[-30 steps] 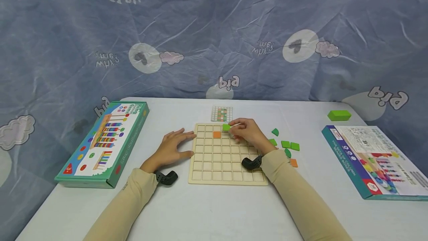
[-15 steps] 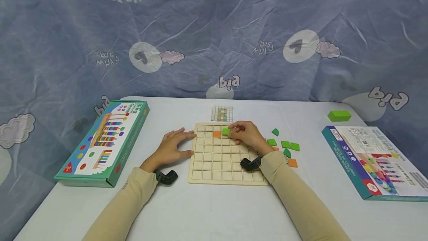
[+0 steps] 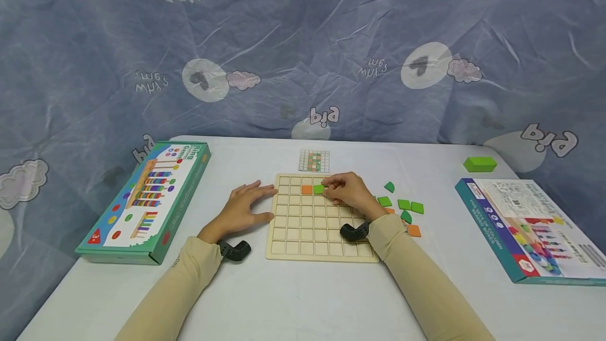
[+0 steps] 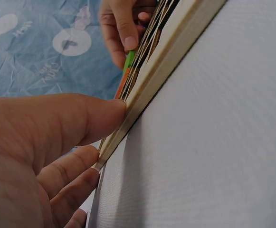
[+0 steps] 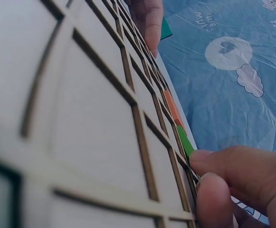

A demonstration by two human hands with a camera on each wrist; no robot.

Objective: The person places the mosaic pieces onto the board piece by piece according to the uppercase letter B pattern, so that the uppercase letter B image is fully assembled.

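Note:
A wooden grid board (image 3: 293, 234) lies on the table with square cells. An orange square tile (image 3: 307, 189) sits in a cell of its second row, and a green square tile (image 3: 319, 189) is at the cell just right of it. My right hand (image 3: 349, 192) pinches the green tile, thumb at its edge in the right wrist view, with other fingertips partly hidden. At the board's left edge rests my left hand (image 3: 240, 209), fingers spread and straight; its thumb (image 4: 102, 118) touches the rim in the left wrist view.
A small pattern card (image 3: 314, 161) lies behind the board. Loose green tiles (image 3: 404, 204), orange tiles (image 3: 414, 231) and dark green rounded pieces (image 3: 389, 187) lie right of it. Flat boxes stand left (image 3: 147, 199) and right (image 3: 535, 225), with a green block (image 3: 480, 164) at the back right.
My right hand has brought the green tile slightly nearer, from the board's far edge down to the cell beside the orange tile. The left hand has stayed at the board's edge.

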